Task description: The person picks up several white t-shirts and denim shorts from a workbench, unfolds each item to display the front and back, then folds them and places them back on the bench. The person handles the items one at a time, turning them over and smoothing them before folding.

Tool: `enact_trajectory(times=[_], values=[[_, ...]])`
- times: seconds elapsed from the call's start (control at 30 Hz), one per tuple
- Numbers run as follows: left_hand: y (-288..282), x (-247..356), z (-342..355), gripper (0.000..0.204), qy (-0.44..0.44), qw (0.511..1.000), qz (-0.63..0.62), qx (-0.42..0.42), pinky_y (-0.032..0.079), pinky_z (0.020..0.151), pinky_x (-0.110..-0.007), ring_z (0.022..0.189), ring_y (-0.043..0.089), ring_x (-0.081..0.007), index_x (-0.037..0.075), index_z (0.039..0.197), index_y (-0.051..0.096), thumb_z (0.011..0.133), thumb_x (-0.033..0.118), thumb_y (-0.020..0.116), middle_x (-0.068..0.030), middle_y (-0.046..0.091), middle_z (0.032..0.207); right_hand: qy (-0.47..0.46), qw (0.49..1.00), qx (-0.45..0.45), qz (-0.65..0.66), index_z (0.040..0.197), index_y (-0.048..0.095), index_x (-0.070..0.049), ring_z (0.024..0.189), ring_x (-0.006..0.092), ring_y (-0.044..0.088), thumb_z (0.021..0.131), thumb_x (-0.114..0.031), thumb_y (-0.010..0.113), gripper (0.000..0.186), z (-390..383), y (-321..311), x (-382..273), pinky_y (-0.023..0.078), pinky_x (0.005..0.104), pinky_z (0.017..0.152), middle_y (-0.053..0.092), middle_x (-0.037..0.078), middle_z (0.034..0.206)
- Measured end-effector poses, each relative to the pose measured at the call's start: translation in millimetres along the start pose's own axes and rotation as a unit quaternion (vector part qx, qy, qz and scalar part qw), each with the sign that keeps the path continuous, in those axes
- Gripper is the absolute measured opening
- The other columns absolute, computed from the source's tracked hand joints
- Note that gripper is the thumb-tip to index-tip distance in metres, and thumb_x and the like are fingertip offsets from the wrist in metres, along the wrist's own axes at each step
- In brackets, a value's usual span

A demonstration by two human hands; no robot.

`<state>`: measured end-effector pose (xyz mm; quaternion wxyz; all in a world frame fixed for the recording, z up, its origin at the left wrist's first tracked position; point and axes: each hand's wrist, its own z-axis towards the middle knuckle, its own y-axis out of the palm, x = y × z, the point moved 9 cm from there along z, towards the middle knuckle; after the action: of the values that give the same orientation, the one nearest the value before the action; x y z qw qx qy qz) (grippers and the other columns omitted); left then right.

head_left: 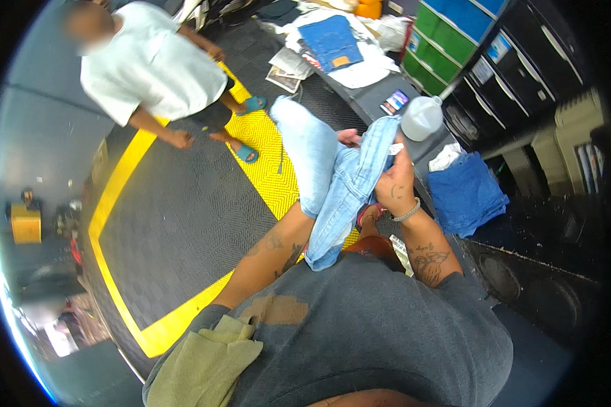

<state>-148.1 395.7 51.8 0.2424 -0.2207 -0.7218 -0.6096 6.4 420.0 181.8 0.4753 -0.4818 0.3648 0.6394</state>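
Observation:
A pair of light blue jeans (346,176) hangs in front of me, bunched, with one part draped over my left forearm. My left hand (349,138) is mostly hidden behind the denim. Only some of its fingers show beside the waistband, curled against the fabric. My right hand (395,182) grips the right side of the waistband, its thumb up near a small white tag (395,148). A bracelet (407,210) circles that wrist.
A dark bench (370,102) holds folded blue jeans (331,42), white cloths, a phone (394,102) and a translucent jug (422,119). More folded denim (465,193) lies to the right, near black drawers (495,85). A person (156,68) stands at left on black-and-yellow flooring (183,183).

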Motion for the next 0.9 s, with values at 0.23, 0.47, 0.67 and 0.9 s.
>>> enact_trajectory(times=[0.23,0.47,0.67,0.9], values=[[-196,63,-252,0.078,-0.165,0.900,0.015,0.403,0.043,0.110,-0.065,0.135,0.055,-0.0455,0.009,0.157,0.042,0.106,0.067,0.037,-0.0201,0.052,0.155,-0.275,0.894,-0.126,-0.329,0.115,0.055,0.001,0.085,0.0524,0.066,0.083,0.003,0.060,0.032,17,133,-123,0.054,0.0571,0.075,0.067,0.027,0.094],[-49,155,-290,0.128,0.215,0.881,0.374,0.195,0.038,0.119,-0.056,0.156,0.022,-0.0502,0.001,0.167,-0.004,0.087,0.052,0.082,-0.0336,0.004,0.171,-0.381,0.783,-0.264,-0.415,0.108,0.055,-0.002,0.081,0.0495,0.068,0.089,0.000,0.057,0.019,-14,269,-214,0.057,0.0556,0.071,0.067,0.028,0.086],[-67,227,-315,0.098,0.141,0.592,0.628,0.485,0.058,0.093,-0.050,0.110,0.068,-0.0510,-0.001,0.160,0.031,0.072,0.000,0.075,-0.0379,0.068,0.118,-0.529,0.711,-0.272,-0.375,0.101,0.065,-0.003,0.084,0.0415,0.076,0.092,-0.011,0.063,0.013,-16,343,-259,0.063,0.0490,0.072,0.074,0.022,0.088],[-56,418,-448,0.046,0.091,0.457,0.743,0.480,0.061,0.079,-0.042,0.085,0.076,-0.0327,0.006,0.124,0.074,0.080,0.001,0.059,-0.0166,0.078,0.093,-0.502,0.613,-0.278,-0.543,0.080,0.078,0.002,0.081,0.0395,0.077,0.083,-0.020,0.069,0.024,117,400,-285,0.061,0.0483,0.078,0.074,0.027,0.084]])
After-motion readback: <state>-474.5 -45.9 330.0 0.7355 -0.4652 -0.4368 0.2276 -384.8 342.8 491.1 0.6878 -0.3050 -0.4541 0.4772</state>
